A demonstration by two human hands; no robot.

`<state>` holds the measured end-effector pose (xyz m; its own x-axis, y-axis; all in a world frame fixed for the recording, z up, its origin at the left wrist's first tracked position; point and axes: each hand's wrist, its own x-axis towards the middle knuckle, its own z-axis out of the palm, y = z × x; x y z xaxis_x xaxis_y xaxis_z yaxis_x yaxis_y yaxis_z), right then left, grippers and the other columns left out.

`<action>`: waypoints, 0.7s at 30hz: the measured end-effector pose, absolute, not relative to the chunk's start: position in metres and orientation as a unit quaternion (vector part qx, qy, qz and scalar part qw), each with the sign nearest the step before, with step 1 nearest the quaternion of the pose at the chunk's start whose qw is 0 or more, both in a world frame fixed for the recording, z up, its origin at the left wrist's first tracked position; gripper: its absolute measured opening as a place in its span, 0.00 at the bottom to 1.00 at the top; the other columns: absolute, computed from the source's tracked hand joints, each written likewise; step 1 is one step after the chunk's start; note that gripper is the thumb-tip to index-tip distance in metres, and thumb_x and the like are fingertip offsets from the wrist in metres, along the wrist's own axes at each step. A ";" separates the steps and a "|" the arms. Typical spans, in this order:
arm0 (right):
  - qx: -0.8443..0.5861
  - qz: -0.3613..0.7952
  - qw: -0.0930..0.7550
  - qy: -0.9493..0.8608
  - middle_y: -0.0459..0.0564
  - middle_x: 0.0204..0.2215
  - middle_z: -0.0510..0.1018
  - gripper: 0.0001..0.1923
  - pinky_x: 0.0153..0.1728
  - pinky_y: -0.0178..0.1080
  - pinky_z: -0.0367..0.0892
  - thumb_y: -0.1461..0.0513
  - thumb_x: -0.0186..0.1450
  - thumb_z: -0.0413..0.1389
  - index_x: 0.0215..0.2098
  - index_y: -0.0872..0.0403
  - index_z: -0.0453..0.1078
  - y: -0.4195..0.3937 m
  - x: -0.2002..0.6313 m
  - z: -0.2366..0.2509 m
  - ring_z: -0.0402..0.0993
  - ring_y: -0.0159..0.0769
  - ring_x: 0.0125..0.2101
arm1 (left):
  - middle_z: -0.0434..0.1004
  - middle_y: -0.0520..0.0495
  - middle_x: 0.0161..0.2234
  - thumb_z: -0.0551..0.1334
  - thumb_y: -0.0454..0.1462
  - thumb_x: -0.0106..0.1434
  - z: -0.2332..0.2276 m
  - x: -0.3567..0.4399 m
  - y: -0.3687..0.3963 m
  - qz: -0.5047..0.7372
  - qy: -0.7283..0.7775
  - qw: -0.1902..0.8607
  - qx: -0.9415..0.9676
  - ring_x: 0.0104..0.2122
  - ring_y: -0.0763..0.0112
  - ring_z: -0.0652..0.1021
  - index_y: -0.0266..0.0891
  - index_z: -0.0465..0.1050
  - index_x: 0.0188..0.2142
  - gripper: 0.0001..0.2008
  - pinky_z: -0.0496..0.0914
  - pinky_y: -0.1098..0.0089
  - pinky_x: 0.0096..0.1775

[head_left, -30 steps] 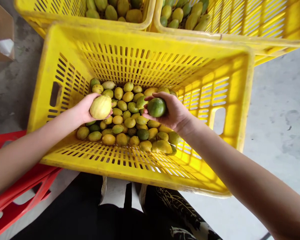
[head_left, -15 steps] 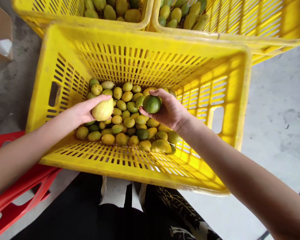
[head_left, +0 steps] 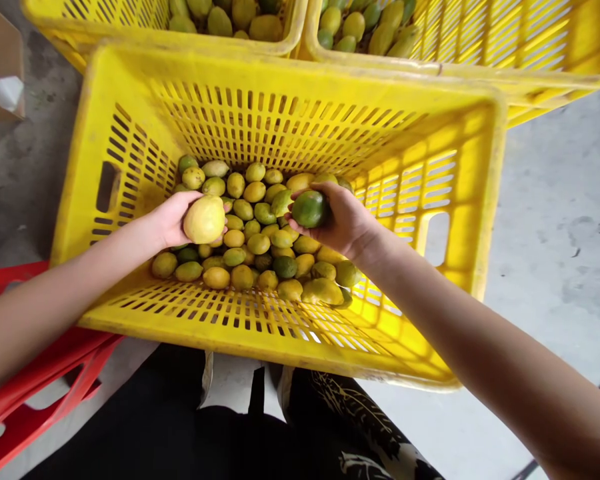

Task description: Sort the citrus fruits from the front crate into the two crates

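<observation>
My left hand (head_left: 176, 217) is closed around a pale yellow lemon (head_left: 205, 219), its fingers under and behind the fruit. In my right hand (head_left: 341, 217) lies a dark green lemon (head_left: 310, 209), cupped by the fingers and palm. Both hands are inside the yellow crate (head_left: 280, 73), above a layer of loose lemons (head_left: 243, 277) in yellow and green shades. The hands are apart, with lemons visible between them. Part of the pile under each hand is hidden.
Two more yellow crates (head_left: 155, 33) with green and yellow fruit stand against the far side. A red plastic frame (head_left: 75, 380) is at lower left, a cardboard box (head_left: 0, 60) at upper left. My legs (head_left: 175, 413) are close to the crate's near side.
The pale yellow lemon has turned in my left hand, and the thumb has shifted off its top. The green lemon has rolled slightly toward my right palm.
</observation>
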<state>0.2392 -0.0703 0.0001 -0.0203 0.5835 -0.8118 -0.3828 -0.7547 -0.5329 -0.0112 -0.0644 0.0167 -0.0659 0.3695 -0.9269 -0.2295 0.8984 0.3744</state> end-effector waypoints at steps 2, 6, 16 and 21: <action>-0.611 0.706 0.346 -0.091 0.48 0.29 0.76 0.07 0.29 0.37 0.80 0.57 0.74 0.61 0.42 0.52 0.73 -0.072 0.237 0.006 0.78 0.37 0.30 | 0.84 0.45 0.34 0.64 0.42 0.77 0.020 -0.010 -0.064 0.216 0.701 0.677 0.052 0.34 0.56 0.88 0.41 0.79 0.54 0.11 0.86 0.60 0.38; -0.613 0.687 0.375 -0.110 0.44 0.30 0.74 0.08 0.31 0.32 0.80 0.62 0.69 0.67 0.40 0.51 0.72 -0.074 0.236 0.010 0.76 0.32 0.30 | 0.82 0.47 0.32 0.66 0.41 0.77 0.022 -0.009 -0.063 0.223 0.704 0.668 0.093 0.27 0.64 0.84 0.40 0.77 0.48 0.07 0.83 0.67 0.33; -0.646 0.692 0.322 -0.027 0.46 0.27 0.77 0.04 0.24 0.32 0.79 0.62 0.77 0.56 0.42 0.51 0.69 -0.069 0.232 0.019 0.76 0.35 0.25 | 0.86 0.46 0.34 0.65 0.36 0.75 0.016 -0.014 -0.065 0.237 0.680 0.690 0.068 0.27 0.61 0.85 0.39 0.79 0.52 0.08 0.83 0.66 0.30; -0.663 0.680 0.311 -0.008 0.47 0.26 0.77 0.08 0.22 0.32 0.74 0.61 0.80 0.50 0.44 0.52 0.69 -0.069 0.230 0.021 0.78 0.37 0.26 | 0.86 0.43 0.34 0.61 0.36 0.77 0.018 -0.016 -0.065 0.245 0.688 0.682 0.031 0.25 0.59 0.85 0.39 0.78 0.52 0.09 0.81 0.67 0.26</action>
<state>0.2304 -0.0689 0.0209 0.0744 0.4338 -0.8979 -0.4138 -0.8058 -0.4236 -0.0160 -0.0645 0.0183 -0.0665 0.3775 -0.9236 -0.2922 0.8777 0.3798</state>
